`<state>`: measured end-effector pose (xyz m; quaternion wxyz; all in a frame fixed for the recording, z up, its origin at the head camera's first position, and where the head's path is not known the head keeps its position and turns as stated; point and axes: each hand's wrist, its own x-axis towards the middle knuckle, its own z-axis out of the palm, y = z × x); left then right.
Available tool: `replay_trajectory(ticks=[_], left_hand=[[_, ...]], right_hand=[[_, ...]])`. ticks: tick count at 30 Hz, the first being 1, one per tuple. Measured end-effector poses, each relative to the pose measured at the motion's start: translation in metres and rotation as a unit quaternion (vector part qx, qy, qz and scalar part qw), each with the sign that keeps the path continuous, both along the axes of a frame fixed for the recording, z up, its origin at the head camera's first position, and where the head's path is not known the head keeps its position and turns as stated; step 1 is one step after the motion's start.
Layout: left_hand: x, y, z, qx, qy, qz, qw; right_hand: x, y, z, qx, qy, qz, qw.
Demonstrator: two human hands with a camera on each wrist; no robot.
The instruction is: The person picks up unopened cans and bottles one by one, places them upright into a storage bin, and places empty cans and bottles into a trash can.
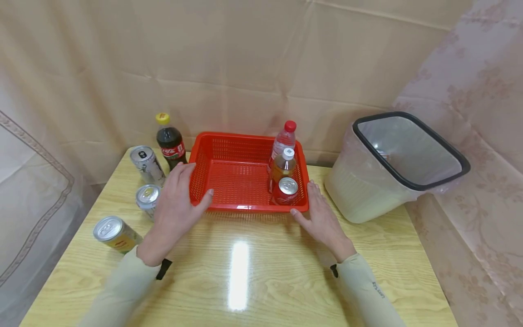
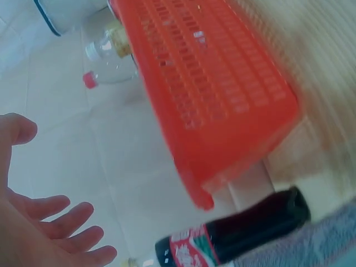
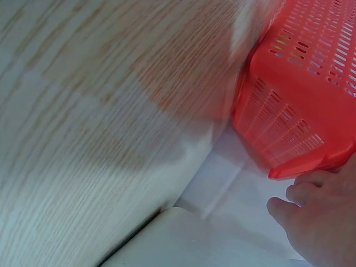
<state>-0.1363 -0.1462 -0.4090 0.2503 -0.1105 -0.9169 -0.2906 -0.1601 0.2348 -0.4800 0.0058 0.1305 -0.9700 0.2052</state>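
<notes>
A red plastic basket stands on the wooden table. Along its right side are a clear bottle with a red cap, a white-capped bottle of amber drink and a red can. My left hand is at the basket's left end, fingers spread and thumb apart; the left wrist view shows a gap between this hand and the basket. At the other end, my right hand has its fingers extended along the basket's right side. The right wrist view shows its fingers touching the rim.
Left of the basket stand a yellow-capped cola bottle, two silvery cans, one at the back and one nearer, and a yellow can. A lined waste bin on the right contains a can. Curtains hang behind.
</notes>
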Motion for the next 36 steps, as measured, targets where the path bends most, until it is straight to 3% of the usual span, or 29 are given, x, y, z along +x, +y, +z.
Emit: replay_trajectory(ticks=[11,17,23,30,36], left_hand=[[0.016,-0.044,0.017,-0.009,-0.022,0.024,0.9994],[0.027,-0.078,0.015,0.017,-0.042,0.045,0.9980],[0.040,-0.113,0.006,0.061,-0.078,0.048,0.9940],[0.052,-0.144,-0.015,0.166,-0.129,0.014,0.9776],[0.061,-0.161,-0.035,0.259,-0.146,-0.019,0.9545]], right_hand=[[0.000,0.000,0.000,-0.004,-0.009,-0.005,0.9999],[0.001,0.000,0.000,-0.006,-0.008,-0.003,0.9999],[0.001,0.000,0.001,-0.005,-0.007,-0.002,1.0000],[0.000,0.001,0.001,-0.003,-0.011,-0.002,0.9999],[0.000,0.001,0.001,-0.005,-0.010,-0.002,0.9999]])
